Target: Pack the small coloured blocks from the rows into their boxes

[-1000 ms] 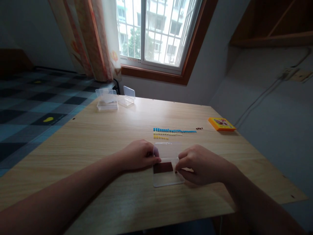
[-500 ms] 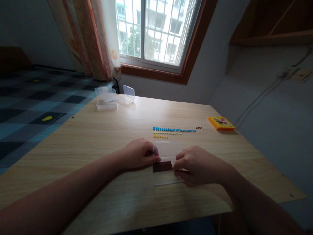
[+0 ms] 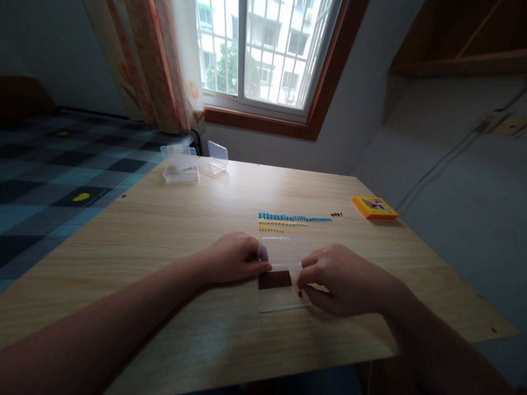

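Observation:
A shallow clear plastic case (image 3: 278, 304) lies unfolded in front of me. Inside its near half is a dark brown rectangle (image 3: 275, 280) with fine lines across it; whether it is one plate or many small pieces I cannot tell. My left hand (image 3: 241, 255) is closed on the case's left edge, thumb resting by the hinge. Over the right side, my right hand (image 3: 340, 280) pinches a tiny brown piece (image 3: 300, 294) between thumb and fingertips. Beyond the case run rows of small blue pieces (image 3: 284, 217), pale yellow pieces (image 3: 280, 223) and orange-yellow pieces (image 3: 269, 229).
Several small dark red-brown pieces (image 3: 336, 214) sit right of the blue row. An orange-yellow box (image 3: 374, 207) is near the table's right edge. Two open clear plastic boxes, a larger one (image 3: 181, 173) and a smaller one (image 3: 216, 164), stand at the far left of the wooden table (image 3: 164, 230).
My right hand has drawn slightly right, away from the brown rectangle, and the tiny brown piece at its fingertips now shows. The left hand stays on the case edge.

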### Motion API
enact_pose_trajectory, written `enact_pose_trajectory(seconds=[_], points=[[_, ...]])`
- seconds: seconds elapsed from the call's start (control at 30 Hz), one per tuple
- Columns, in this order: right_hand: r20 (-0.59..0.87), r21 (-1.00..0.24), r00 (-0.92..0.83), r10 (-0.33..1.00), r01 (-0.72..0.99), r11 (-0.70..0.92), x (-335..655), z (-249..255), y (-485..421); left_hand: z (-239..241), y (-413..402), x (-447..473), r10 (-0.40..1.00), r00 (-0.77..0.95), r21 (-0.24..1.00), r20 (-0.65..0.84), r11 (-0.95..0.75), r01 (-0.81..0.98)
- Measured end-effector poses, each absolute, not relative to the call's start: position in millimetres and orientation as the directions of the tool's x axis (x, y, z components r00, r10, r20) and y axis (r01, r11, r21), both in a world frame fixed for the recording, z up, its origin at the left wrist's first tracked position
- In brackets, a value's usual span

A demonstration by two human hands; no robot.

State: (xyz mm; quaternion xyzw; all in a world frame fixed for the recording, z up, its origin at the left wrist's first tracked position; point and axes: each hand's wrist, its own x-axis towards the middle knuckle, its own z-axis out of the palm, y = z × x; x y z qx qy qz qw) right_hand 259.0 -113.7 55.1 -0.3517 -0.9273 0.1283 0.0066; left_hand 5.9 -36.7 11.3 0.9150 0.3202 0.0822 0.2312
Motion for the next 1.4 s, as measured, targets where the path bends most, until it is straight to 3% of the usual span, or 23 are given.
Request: enact_pose_trajectory(seconds=[0.23,0.57,0.87,1.4], points=[[-0.131,-0.252,-0.768,0.627,0.638,0.728,258.8,52.8,-113.9,13.2,-37.2,7.0,0.622,0.783,0.484,0.010,-0.688,0.541],[-0.087,-0.155,-0.709,0.700,0.703,0.694,257.7,51.2,-109.1,11.3,-37.5,7.0,0.619,0.785,0.482,0.013,-0.692,0.537],[-0.057,-0.164,-0.698,0.713,0.712,0.683,256.3,51.3,-109.8,10.8,-36.9,6.6,0.624,0.781,0.482,0.001,-0.685,0.546],[-0.216,-0.075,-0.539,0.814,0.840,0.537,238.5,54.9,-110.5,10.6,-36.7,7.2,0.628,0.778,0.460,-0.007,-0.689,0.560]])
